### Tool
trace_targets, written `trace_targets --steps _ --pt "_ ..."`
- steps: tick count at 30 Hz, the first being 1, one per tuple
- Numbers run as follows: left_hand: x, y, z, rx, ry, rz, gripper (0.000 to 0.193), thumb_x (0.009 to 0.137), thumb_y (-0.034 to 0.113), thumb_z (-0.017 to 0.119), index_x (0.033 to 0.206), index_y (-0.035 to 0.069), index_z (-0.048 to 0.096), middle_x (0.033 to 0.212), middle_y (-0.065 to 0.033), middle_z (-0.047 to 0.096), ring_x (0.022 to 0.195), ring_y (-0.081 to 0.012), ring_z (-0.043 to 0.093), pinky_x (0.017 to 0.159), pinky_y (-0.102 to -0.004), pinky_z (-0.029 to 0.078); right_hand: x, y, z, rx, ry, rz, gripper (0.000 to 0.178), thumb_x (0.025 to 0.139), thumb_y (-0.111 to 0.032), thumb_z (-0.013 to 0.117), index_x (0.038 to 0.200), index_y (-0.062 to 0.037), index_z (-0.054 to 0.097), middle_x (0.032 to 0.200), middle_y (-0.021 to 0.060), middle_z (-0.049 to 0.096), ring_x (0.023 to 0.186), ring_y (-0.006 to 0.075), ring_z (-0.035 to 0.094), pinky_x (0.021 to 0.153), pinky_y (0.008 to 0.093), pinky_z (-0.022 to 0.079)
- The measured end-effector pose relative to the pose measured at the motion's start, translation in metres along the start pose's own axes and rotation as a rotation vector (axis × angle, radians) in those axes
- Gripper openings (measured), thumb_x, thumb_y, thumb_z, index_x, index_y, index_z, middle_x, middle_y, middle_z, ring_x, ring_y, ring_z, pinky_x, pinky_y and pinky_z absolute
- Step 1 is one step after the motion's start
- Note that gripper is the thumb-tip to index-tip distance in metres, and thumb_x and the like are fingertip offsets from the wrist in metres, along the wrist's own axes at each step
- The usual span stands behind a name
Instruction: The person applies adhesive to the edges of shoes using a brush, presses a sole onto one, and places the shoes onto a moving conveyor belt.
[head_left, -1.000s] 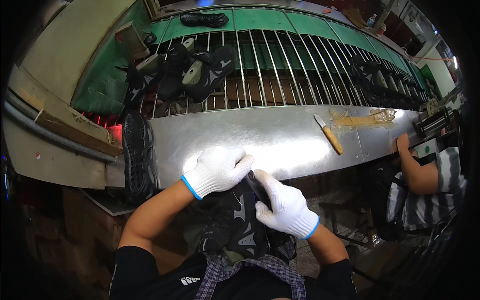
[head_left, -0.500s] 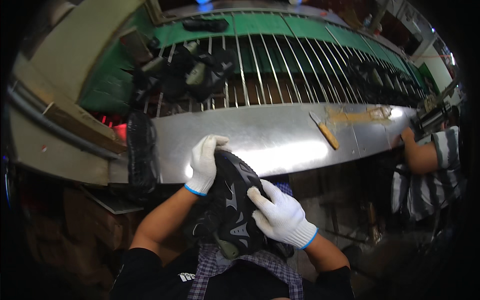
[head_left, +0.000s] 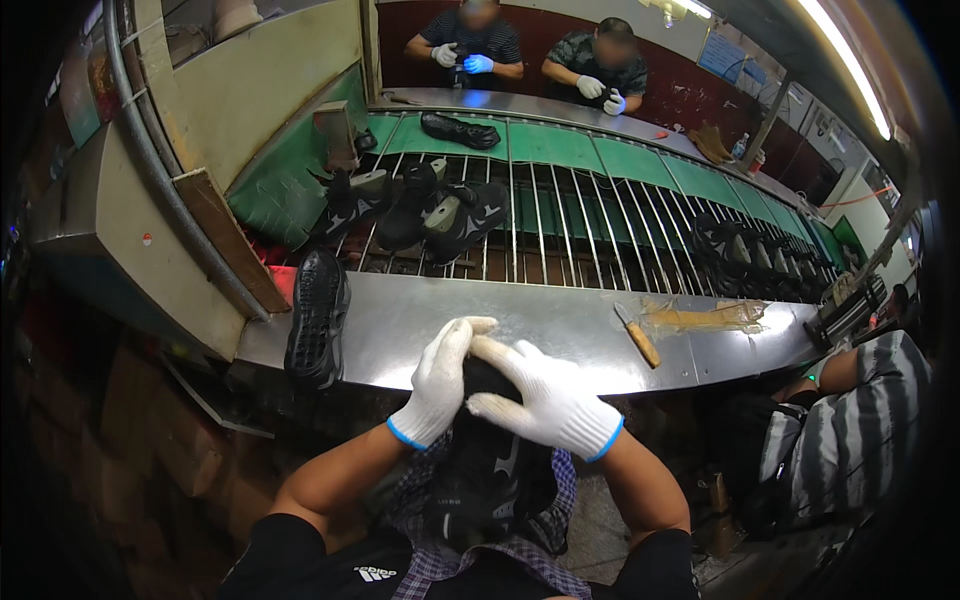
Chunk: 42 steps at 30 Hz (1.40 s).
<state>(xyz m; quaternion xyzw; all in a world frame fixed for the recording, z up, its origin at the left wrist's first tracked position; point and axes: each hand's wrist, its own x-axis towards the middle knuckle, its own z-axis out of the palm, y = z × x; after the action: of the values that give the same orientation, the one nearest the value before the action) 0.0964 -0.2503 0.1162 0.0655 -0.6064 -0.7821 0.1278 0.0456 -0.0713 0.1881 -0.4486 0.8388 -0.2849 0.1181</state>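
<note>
A black shoe with grey trim stands toe-up in front of my apron, at the bench's near edge. My left hand, in a white knitted glove with a blue cuff, is closed around the left side of its toe. On the other side, my gloved right hand presses over the toe with thumb and fingers, its fingertips close to my left hand's. The gloves cover much of the toe.
A black sole piece rests at the metal bench's left end. A wooden-handled knife lies to the right. Beyond are metal rods carrying black shoes. Co-workers stand across; a person in striped clothing sits at right.
The view has tilted up, showing the people opposite. My right hand has moved from the shoe's side up to its toe. The shoe has turned so that its upper shows more.
</note>
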Motion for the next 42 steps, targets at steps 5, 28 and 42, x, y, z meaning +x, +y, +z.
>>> trace_targets --steps 5,28,42 --pt "-0.019 0.009 0.005 -0.034 -0.115 -0.001 0.042 0.115 0.027 0.051 0.142 -0.003 0.061 0.123 -0.0111 0.070 0.111 -0.0149 0.066 0.105 -0.0320 0.052 -0.058 0.006 0.022 0.002 0.279 -0.128 0.067 0.096 -0.038 0.084 0.153 -0.0108 0.060 0.132 0.0212 0.070 0.102 0.0359 0.079 0.084 0.0413 0.066" --pt "-0.041 -0.066 -0.053 -0.199 -0.328 -0.513 0.080 0.112 0.054 0.051 0.166 -0.002 0.035 0.160 -0.0201 0.051 0.149 -0.0326 0.049 0.125 -0.0484 0.042 -0.095 -0.032 -0.015 0.376 0.758 -0.265 0.097 0.079 -0.030 0.101 0.153 0.0080 0.050 0.128 0.0269 0.073 0.117 0.0323 0.078 0.096 0.0399 0.064" --pt "0.028 0.015 -0.026 1.023 -1.061 0.023 0.105 0.077 0.055 0.094 0.157 0.001 0.053 0.147 -0.0257 0.064 0.135 -0.0421 0.063 0.116 -0.0469 0.050 -0.107 0.118 0.218 1.431 0.474 0.236 0.097 0.108 -0.072 0.046 0.170 0.0013 0.034 0.171 0.0149 0.043 0.154 0.0304 0.046 0.130 0.0422 0.034"
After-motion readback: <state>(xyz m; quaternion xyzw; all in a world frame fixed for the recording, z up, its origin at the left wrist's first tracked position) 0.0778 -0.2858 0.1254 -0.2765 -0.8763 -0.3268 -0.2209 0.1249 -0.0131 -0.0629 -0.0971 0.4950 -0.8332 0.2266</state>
